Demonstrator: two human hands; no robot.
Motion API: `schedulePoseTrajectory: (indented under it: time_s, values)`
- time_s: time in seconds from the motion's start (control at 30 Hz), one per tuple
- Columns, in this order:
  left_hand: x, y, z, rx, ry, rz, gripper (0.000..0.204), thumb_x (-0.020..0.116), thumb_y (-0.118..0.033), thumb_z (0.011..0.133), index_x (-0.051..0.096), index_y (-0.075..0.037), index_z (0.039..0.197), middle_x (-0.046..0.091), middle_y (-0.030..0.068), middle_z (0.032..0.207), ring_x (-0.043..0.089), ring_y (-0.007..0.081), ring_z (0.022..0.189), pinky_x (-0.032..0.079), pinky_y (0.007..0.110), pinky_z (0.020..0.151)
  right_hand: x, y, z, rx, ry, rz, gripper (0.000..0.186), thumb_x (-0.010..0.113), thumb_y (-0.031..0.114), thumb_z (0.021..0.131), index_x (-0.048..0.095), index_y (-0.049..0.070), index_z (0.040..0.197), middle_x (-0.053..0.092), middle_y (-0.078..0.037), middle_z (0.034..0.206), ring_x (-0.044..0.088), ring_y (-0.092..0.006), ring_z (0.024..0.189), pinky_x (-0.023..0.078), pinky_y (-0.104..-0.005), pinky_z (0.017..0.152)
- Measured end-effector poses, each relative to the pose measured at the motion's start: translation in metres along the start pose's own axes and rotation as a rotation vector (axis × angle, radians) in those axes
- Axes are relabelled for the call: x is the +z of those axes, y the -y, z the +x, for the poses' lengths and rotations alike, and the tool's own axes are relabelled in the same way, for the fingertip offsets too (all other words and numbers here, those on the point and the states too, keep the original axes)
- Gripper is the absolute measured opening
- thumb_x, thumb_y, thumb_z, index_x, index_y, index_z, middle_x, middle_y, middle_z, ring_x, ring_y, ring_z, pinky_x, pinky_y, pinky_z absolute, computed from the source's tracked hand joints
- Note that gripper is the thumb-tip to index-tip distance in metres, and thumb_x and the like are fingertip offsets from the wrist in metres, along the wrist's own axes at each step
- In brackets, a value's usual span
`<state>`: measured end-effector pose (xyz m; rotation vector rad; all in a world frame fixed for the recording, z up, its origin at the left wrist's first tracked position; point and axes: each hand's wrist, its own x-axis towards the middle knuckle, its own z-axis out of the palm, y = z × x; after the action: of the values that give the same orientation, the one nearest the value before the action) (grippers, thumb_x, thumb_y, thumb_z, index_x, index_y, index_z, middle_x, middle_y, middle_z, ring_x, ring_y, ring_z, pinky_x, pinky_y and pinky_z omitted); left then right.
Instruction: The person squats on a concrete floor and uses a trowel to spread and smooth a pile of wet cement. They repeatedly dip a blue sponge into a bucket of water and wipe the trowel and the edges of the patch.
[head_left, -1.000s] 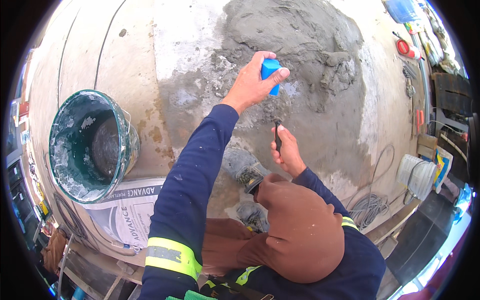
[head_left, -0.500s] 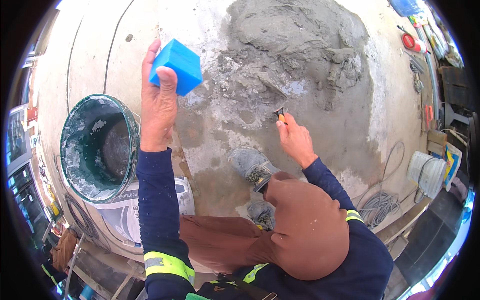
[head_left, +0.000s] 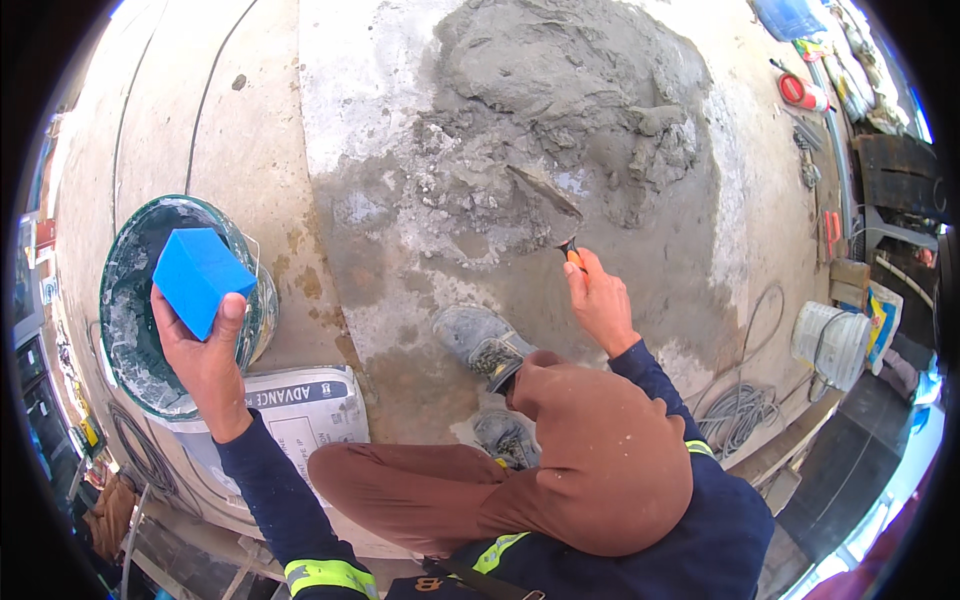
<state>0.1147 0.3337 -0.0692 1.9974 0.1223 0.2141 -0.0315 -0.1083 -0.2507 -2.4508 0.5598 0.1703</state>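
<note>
My left hand (head_left: 200,360) grips a blue block (head_left: 200,275), perhaps a sponge, over a green bucket (head_left: 130,370) crusted with grey residue at the left. My right hand (head_left: 602,305) is wrapped round the orange-and-black handle of a trowel (head_left: 545,195), whose grey blade lies at the lower edge of a heap of wet grey mortar (head_left: 570,70). A smeared, damp patch of floor surrounds the heap, and my booted foot (head_left: 475,340) is just below it, near my right hand.
A printed paper sack (head_left: 285,395) lies beside the bucket. Coiled cables (head_left: 740,415) run along the right. A white pail (head_left: 830,345), a red cylinder (head_left: 805,92), a blue container (head_left: 785,18) and dark boards (head_left: 900,175) line the right edge; more clutter sits at the far left.
My left hand with the blue block has swung left and down from over the mortar to over the bucket. My right hand has shifted slightly right, still on the trowel.
</note>
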Motion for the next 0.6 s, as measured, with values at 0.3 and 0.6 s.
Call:
schedulePoseTrajectory:
  time_s: [0.3, 0.6]
  values:
    - [-0.028, 0.005, -0.013, 0.124, -0.191, 0.242, 0.109, 0.092, -0.062, 0.079, 0.044, -0.009, 0.161, 0.051, 0.0108, 0.157, 0.053, 0.0285, 0.14, 0.047, 0.042, 0.114, 0.029, -0.033, 0.076, 0.042, 0.002, 0.169, 0.039, 0.06, 0.037, 0.108, 0.062, 0.006, 0.131, 0.074, -0.027, 0.095, 0.07, -0.0526, 0.094, 0.053, -0.0573, 0.082]
    - [-0.06, 0.005, -0.037, 0.079, -0.179, 0.351, 0.091, 0.092, -0.035, 0.089, 0.044, -0.013, 0.163, 0.046, 0.0124, 0.164, 0.053, 0.029, 0.142, 0.046, 0.042, 0.117, 0.006, -0.053, -0.035, 0.29, 0.216, 0.372, 0.041, 0.058, 0.039, 0.109, 0.064, 0.002, 0.126, 0.067, -0.015, 0.08, 0.07, -0.0283, 0.077, 0.051, -0.0452, 0.071]
